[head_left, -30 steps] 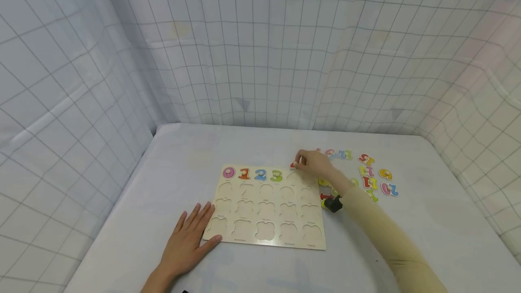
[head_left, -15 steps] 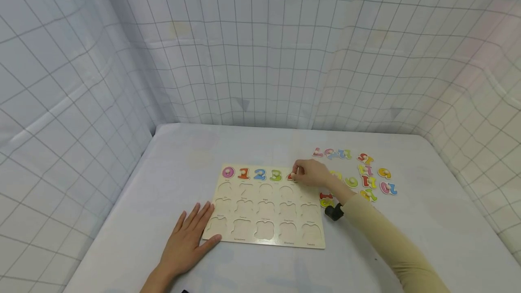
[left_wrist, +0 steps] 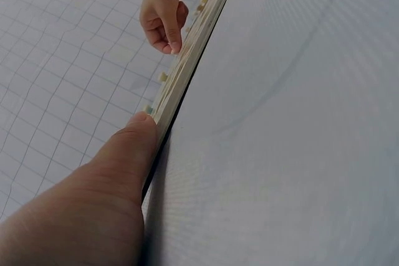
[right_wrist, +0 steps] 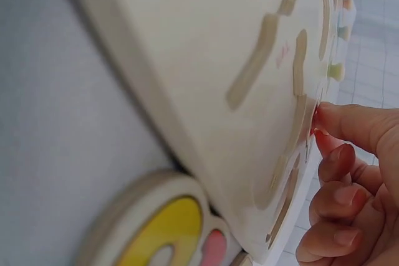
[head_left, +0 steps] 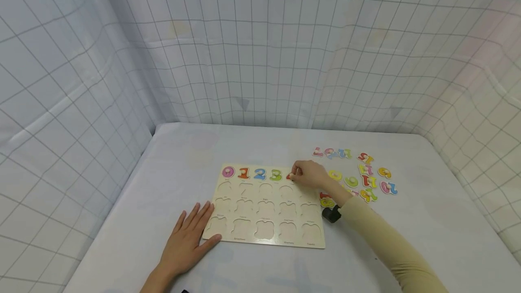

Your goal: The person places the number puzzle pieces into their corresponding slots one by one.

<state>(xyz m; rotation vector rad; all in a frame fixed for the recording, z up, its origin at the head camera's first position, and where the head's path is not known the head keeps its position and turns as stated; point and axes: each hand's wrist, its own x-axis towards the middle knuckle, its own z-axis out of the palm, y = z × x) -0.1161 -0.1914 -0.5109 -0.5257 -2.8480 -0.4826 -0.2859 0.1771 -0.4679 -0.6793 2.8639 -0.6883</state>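
Observation:
A pale wooden number puzzle board (head_left: 254,197) lies on the white table, with shaped recesses. Along its top row sit a purple 0 (head_left: 228,172), an orange 1 (head_left: 243,173), a blue 2 (head_left: 260,174) and a green 3 (head_left: 276,175). My right hand (head_left: 312,175) pinches a red number piece (head_left: 289,177) beside the 3; the fingers hide most of its shape. In the right wrist view, thumb and forefinger meet at that red piece (right_wrist: 315,118). My left hand (head_left: 184,244) lies flat with spread fingers at the board's lower left edge, thumb along the front.
Several loose number pieces lie right of the board, among them a red and yellow one (head_left: 369,181), an orange one (head_left: 384,173) and a yellow one (head_left: 335,175). A black object (head_left: 331,214) is at the right wrist. Grid-patterned white cloth (head_left: 260,58) walls the table.
My right hand has brought the red piece from the board's top edge down into the top row, then barely moved. My left hand has stayed in place.

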